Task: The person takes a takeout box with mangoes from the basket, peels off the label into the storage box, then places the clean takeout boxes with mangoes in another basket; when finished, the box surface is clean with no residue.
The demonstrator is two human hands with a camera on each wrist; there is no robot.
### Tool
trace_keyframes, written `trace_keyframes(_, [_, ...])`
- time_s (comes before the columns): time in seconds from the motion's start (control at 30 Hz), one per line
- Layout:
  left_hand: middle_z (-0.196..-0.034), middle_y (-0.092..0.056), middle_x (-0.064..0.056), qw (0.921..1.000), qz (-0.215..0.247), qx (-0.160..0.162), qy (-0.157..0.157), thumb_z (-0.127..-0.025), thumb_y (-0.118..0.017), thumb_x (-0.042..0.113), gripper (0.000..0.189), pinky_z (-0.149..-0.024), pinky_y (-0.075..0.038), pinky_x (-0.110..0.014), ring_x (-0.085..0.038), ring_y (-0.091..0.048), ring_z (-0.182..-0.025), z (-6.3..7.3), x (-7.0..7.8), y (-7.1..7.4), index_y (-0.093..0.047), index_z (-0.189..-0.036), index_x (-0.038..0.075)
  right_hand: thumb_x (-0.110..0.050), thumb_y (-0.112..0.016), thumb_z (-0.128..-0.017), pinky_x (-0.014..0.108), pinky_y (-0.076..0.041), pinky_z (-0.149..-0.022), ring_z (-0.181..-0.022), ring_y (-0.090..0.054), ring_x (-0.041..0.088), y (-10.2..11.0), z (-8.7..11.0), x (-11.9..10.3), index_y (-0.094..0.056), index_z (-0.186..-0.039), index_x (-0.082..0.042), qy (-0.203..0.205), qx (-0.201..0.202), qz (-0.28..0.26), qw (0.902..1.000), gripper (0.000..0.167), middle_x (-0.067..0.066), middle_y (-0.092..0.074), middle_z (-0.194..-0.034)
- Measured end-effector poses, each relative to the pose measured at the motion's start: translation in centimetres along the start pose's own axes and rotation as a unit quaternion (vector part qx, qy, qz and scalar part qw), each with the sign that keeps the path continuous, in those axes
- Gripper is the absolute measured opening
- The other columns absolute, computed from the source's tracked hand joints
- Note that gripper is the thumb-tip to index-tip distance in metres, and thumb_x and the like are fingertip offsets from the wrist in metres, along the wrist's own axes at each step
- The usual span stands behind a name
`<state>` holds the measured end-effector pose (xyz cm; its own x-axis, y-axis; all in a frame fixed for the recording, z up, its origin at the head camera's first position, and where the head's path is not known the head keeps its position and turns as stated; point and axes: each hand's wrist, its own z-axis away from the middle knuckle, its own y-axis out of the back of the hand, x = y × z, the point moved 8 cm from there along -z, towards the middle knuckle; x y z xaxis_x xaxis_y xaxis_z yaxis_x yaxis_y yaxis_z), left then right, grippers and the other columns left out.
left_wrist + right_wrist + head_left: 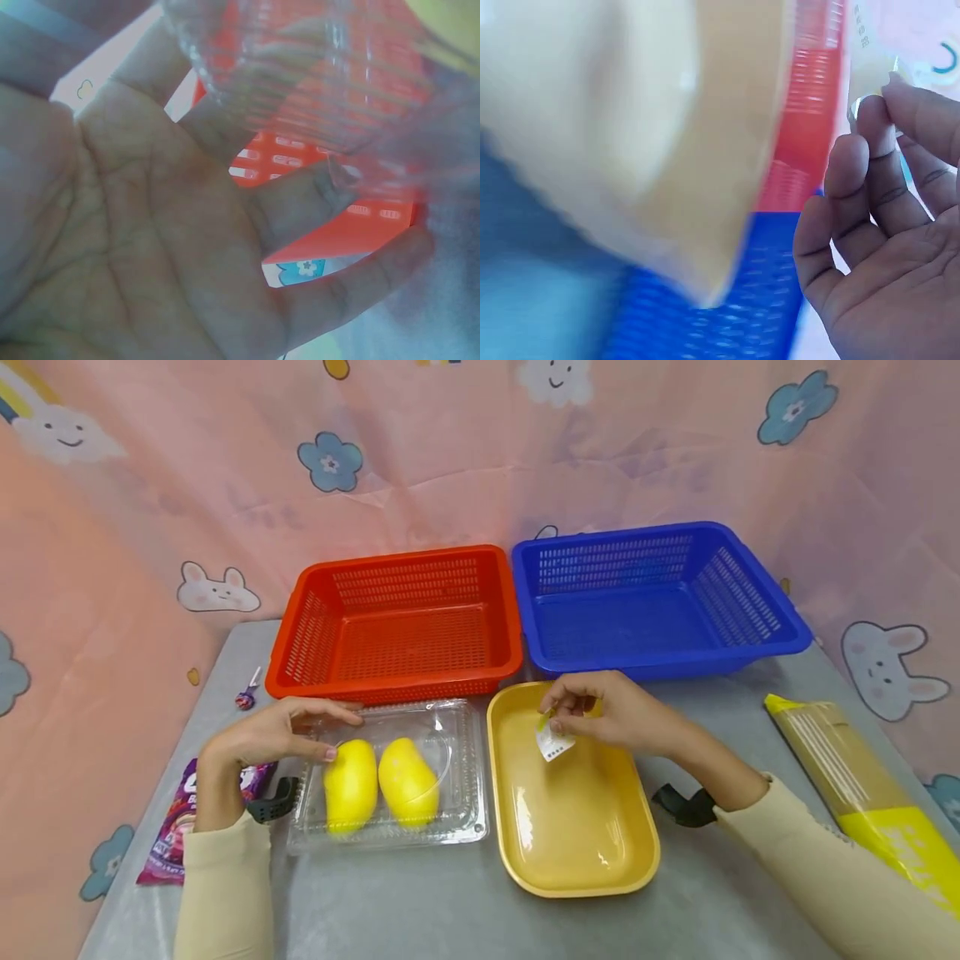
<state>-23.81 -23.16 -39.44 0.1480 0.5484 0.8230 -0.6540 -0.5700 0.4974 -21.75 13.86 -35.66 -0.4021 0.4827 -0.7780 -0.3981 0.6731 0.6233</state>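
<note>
Two yellow mangoes [351, 785] lie inside a clear plastic clamshell box [461, 777] on the table. My left hand [273, 735] is at the box's left side, its fingers reaching over the top and thumb near one mango; in the left wrist view the fingers [300, 210] extend loosely along the ridged plastic. Over the yellow basin [558, 852], my right hand [607, 714] pinches a small white label [555, 743] with printing and a yellow part between thumb and fingertips. Seen from the right wrist, the other fingers curl loosely beside the label [862, 60].
A red basket [397, 685] and a blue basket [667, 656] stand behind the box and basin. At left lie a purple snack packet [168, 843] and a lollipop [246, 697]. A long yellow and brown packet [847, 760] lies at the right edge.
</note>
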Motion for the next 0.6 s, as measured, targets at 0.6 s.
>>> trace_keyframes(0.6, [-0.142,-0.061,-0.013,0.9999,0.0,-0.003,-0.01,-0.09,-0.077,0.014,0.046,-0.092,-0.058,-0.028,-0.037,-0.057,-0.128,0.1,0.1,-0.1,-0.064,-0.134,0.005,0.0,-0.073,-0.089,0.019,-0.049,-0.065,-0.073,-0.059,0.005,-5.7,2.0,2.4,-0.07,-0.102,-0.003,-0.029,-0.036,-0.073,0.9963,0.014,0.002,-0.071,-0.082])
